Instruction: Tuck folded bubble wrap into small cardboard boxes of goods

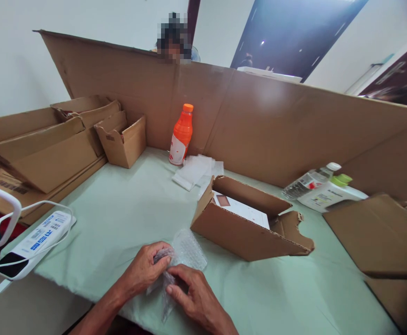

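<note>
Near the table's front edge, both hands are on clear bubble wrap [190, 246]. My left hand [149, 265] is closed round a bunched part of it, with the thumb on top. Thumb and forefinger of my right hand [192, 291] curl about another fold that hangs down toward me. A flat piece of the wrap spreads on the cloth just beyond the fingers. Whether anything lies inside the bunched part is hidden. To the right of the hands stands an open cardboard box [234, 232] with a white printed box [245, 211] in it.
An orange bottle [182, 135] stands by the cardboard partition [276, 116], near clear plastic bags [196, 170]. Cardboard trays [50, 153] line the left, with a white power bank [36, 242] and cable in front. A clear bottle [308, 181] and white bottle [329, 195] lie at right. Someone's head shows beyond.
</note>
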A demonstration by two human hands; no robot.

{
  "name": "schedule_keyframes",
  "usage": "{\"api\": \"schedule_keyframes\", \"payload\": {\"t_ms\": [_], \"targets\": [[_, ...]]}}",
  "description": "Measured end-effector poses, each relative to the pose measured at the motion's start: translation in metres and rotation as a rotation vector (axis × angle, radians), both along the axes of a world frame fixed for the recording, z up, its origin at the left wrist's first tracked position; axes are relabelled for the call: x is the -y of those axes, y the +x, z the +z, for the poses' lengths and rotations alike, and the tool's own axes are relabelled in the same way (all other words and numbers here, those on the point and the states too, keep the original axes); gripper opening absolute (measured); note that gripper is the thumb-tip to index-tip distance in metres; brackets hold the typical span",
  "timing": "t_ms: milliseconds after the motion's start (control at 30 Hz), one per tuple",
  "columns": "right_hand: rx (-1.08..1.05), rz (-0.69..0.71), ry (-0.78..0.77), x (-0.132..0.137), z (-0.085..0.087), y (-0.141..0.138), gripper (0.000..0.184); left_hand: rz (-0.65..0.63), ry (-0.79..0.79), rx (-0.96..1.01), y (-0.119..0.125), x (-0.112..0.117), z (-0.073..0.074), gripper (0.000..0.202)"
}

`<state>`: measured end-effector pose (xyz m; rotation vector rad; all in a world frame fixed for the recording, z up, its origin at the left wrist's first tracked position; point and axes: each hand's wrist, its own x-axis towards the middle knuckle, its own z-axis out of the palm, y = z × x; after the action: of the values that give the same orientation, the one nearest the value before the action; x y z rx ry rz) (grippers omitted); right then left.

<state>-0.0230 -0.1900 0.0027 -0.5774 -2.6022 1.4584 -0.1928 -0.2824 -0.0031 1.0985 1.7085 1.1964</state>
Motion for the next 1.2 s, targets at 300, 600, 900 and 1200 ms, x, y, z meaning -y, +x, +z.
{"api": "schedule_keyframes", "payload": {"t_ms": [300, 600, 900, 1200], "targets": [[-0.024, -0.028, -0.027, -0.008, 0.005, 0.006, 0.024, 0.010, -0.014, -0.010, -0.002, 0.002, 0.001, 0.024], [-0.092, -0.120, 0.005, -0.018, 0.010, 0.016, 0.022, -0.034, -0.023, -0.044, 0.002, -0.001, 0.008, 0.023], [-0.022, -0.127, -0.041, -0.018, -0.001, 0.020, 0.032, -0.037, -0.028, -0.065, 0.006, -0.004, 0.005, 0.024], [0.003, -0.108, -0.001, -0.020, 0.005, 0.023, 0.028, -0.037, -0.030, -0.004, 0.008, -0.008, -0.002, 0.025]]}}
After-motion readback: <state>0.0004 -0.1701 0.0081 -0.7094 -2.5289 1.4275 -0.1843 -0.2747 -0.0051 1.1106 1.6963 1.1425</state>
